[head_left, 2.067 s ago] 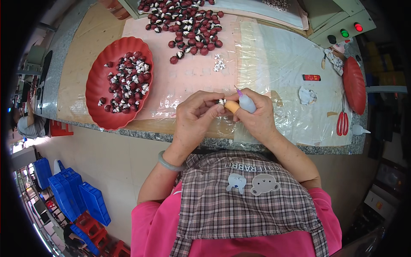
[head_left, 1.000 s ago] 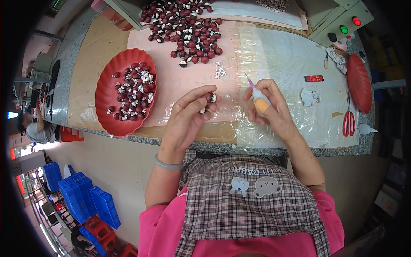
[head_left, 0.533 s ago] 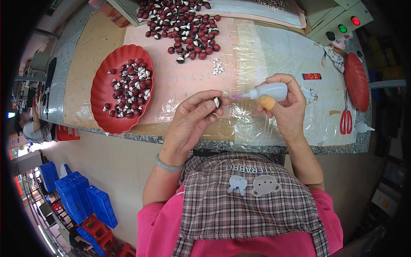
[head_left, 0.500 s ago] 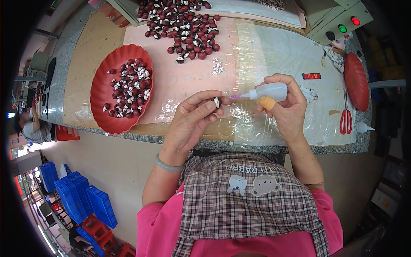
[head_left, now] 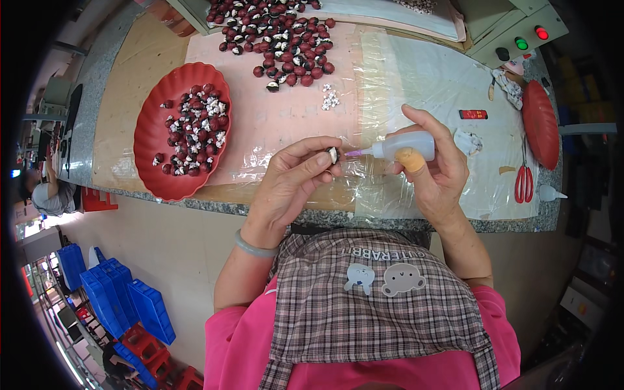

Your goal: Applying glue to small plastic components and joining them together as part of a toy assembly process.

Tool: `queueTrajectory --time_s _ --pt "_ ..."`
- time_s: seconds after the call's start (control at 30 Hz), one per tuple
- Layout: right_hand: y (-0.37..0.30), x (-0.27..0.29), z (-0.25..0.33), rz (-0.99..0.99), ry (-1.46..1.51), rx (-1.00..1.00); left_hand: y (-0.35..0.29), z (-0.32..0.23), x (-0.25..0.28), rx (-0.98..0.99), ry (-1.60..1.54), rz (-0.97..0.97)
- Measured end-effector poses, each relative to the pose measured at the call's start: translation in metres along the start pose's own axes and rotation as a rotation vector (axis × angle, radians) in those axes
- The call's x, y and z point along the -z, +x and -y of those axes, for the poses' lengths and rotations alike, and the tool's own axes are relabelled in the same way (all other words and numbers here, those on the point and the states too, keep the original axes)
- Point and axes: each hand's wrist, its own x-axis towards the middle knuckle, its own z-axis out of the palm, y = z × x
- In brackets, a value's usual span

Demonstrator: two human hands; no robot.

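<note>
My left hand (head_left: 286, 179) pinches a small dark red, black and white ball piece (head_left: 334, 156) between thumb and fingertips, its pale side facing right. In my right hand (head_left: 445, 175) lies a translucent squeeze bottle (head_left: 416, 142), tipped on its side. Its thin purple nozzle (head_left: 354, 153) points left, with the end at or very close to the ball piece; whether they touch I cannot tell. A tan cover (head_left: 410, 159) wraps the right thumb, and the right index finger is raised off the bottle. Beyond my hands sits a small cluster of white bits (head_left: 330, 98).
A red scalloped tray (head_left: 146, 146) at left holds several balls with white bits. Many similar balls (head_left: 305, 58) lie at the back. At right are red-handled scissors (head_left: 524, 184), a small bottle (head_left: 551, 193), another red tray (head_left: 541, 123) and a box with lit buttons (head_left: 521, 43).
The nozzle has come down closer to the ball piece, which has turned and shifted slightly right. My right index finger has lifted from the bottle.
</note>
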Motion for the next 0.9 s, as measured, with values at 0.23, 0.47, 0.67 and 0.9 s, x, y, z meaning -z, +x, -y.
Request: queueTrajectory --time_s 0.23,0.47,0.67,0.9 --pt "0.000 -0.002 -0.001 -0.001 -0.020 0.005 0.001 0.001 0.002 0.010 -0.007 0.033" --pt "0.000 -0.001 -0.002 0.002 -0.161 0.042 0.001 0.001 0.001 0.028 0.021 0.008" --pt "-0.001 -0.003 -0.001 0.023 -0.198 0.105 0.002 0.002 0.003 0.038 -0.004 0.000" --pt "-0.002 0.004 -0.013 0.047 -0.131 0.091 0.001 -0.001 0.008 0.054 -0.042 0.083"
